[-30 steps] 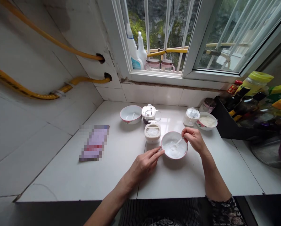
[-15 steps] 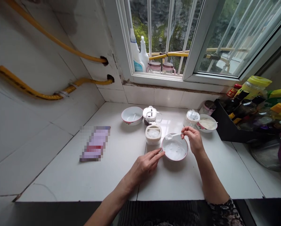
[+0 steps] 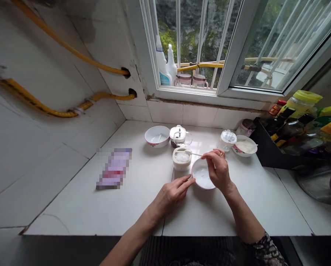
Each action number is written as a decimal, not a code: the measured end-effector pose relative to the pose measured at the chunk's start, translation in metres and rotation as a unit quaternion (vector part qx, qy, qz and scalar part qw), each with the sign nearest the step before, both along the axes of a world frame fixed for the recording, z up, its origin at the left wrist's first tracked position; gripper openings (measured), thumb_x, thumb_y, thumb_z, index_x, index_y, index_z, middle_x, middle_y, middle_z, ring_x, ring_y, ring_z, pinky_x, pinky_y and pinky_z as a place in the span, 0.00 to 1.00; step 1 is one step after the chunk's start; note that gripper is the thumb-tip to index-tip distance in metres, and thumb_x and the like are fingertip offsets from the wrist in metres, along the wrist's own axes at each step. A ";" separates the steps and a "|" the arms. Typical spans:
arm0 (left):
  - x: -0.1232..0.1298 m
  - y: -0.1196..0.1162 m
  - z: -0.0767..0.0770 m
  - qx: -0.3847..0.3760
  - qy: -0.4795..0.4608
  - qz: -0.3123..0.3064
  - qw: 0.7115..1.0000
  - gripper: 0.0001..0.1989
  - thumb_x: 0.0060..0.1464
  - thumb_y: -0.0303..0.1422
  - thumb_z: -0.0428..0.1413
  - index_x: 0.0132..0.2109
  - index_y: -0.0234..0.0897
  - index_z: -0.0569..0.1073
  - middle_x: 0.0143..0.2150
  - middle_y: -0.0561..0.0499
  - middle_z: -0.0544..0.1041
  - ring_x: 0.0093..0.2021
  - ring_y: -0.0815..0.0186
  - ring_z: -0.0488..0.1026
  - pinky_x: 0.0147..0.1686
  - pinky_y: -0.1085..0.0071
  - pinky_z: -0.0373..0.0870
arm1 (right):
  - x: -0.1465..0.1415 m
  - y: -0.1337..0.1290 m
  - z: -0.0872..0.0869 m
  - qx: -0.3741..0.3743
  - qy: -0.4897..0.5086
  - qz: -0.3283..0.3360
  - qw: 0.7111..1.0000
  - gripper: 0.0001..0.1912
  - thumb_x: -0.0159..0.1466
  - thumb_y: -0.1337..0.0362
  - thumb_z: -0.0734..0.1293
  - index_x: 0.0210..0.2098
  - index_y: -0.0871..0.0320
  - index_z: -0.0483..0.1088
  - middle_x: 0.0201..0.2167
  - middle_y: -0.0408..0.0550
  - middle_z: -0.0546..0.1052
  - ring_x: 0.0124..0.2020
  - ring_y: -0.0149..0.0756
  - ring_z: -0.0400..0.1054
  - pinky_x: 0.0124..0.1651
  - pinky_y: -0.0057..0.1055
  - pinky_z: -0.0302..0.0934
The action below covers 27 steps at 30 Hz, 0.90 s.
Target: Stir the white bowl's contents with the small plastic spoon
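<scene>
My right hand (image 3: 218, 170) is pinched on a thin white spoon (image 3: 195, 154). Its far end reaches over the open mouth of a small cream seasoning jar (image 3: 181, 166) that holds white granules. Below that hand is a white bowl (image 3: 202, 177) with a pink rim and whitish contents, its right side hidden by the hand. My left hand (image 3: 174, 191) rests on the counter with fingers stretched out, the fingertips touching the bowl's left rim. Directly behind the cream jar stands a second jar (image 3: 177, 136) with a white top and a clear lid.
Another bowl (image 3: 156, 136) with a utensil in it sits at the back left. To the right are a clear-lidded jar (image 3: 228, 139), a bowl of pale powder (image 3: 244, 146) and a black rack (image 3: 276, 159) of bottles. A blurred purple packet (image 3: 115, 168) lies on the left counter (image 3: 79, 210).
My right hand has moved left with the spoon, from above the bowl's right rim to across the bowl, and the spoon end is now at the cream jar. My left hand stays at the bowl.
</scene>
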<state>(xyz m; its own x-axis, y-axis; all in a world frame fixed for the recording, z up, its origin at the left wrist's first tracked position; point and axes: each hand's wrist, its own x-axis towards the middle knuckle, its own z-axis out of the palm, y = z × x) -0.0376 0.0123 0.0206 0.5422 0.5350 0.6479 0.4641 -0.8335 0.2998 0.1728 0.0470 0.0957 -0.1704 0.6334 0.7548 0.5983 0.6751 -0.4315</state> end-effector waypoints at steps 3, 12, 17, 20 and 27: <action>-0.001 -0.001 0.002 -0.013 0.008 -0.006 1.000 0.23 0.64 0.19 0.46 0.63 0.35 0.67 0.56 0.40 0.76 0.53 0.60 0.78 0.48 0.64 0.81 | 0.016 0.002 0.000 -0.046 0.071 -0.045 0.995 0.09 0.64 0.70 0.60 0.33 0.54 0.70 0.25 0.43 0.77 0.32 0.39 0.69 0.48 0.40 0.60; -0.001 -0.001 0.002 -0.010 0.004 -0.007 1.000 0.23 0.63 0.19 0.47 0.63 0.34 0.67 0.56 0.40 0.76 0.54 0.60 0.78 0.48 0.64 0.81 | 0.044 0.011 -0.002 -0.243 -0.020 -0.044 0.969 0.10 0.54 0.70 0.58 0.19 0.53 0.65 0.17 0.41 0.72 0.28 0.37 0.65 0.47 0.37 0.58; -0.001 0.000 0.001 -0.005 0.004 -0.006 1.000 0.22 0.63 0.19 0.47 0.62 0.34 0.68 0.56 0.40 0.77 0.53 0.60 0.78 0.48 0.64 0.81 | 0.032 0.007 -0.001 -0.294 -0.025 0.015 0.955 0.11 0.54 0.69 0.57 0.18 0.53 0.65 0.14 0.41 0.69 0.27 0.36 0.64 0.48 0.37 0.57; 0.000 0.000 0.001 -0.007 0.002 -0.006 1.000 0.23 0.63 0.19 0.47 0.62 0.34 0.68 0.56 0.40 0.76 0.54 0.60 0.78 0.48 0.64 0.81 | 0.031 0.006 0.001 -0.307 0.013 0.019 0.951 0.10 0.52 0.68 0.57 0.18 0.54 0.66 0.13 0.41 0.69 0.25 0.35 0.63 0.45 0.36 0.58; -0.002 -0.001 0.001 -0.015 0.007 -0.010 1.000 0.24 0.64 0.19 0.46 0.64 0.35 0.66 0.58 0.40 0.76 0.55 0.60 0.77 0.49 0.63 0.81 | 0.039 0.012 0.001 -0.406 0.217 0.032 0.887 0.06 0.49 0.65 0.60 0.20 0.56 0.68 0.13 0.40 0.66 0.19 0.31 0.58 0.26 0.29 0.53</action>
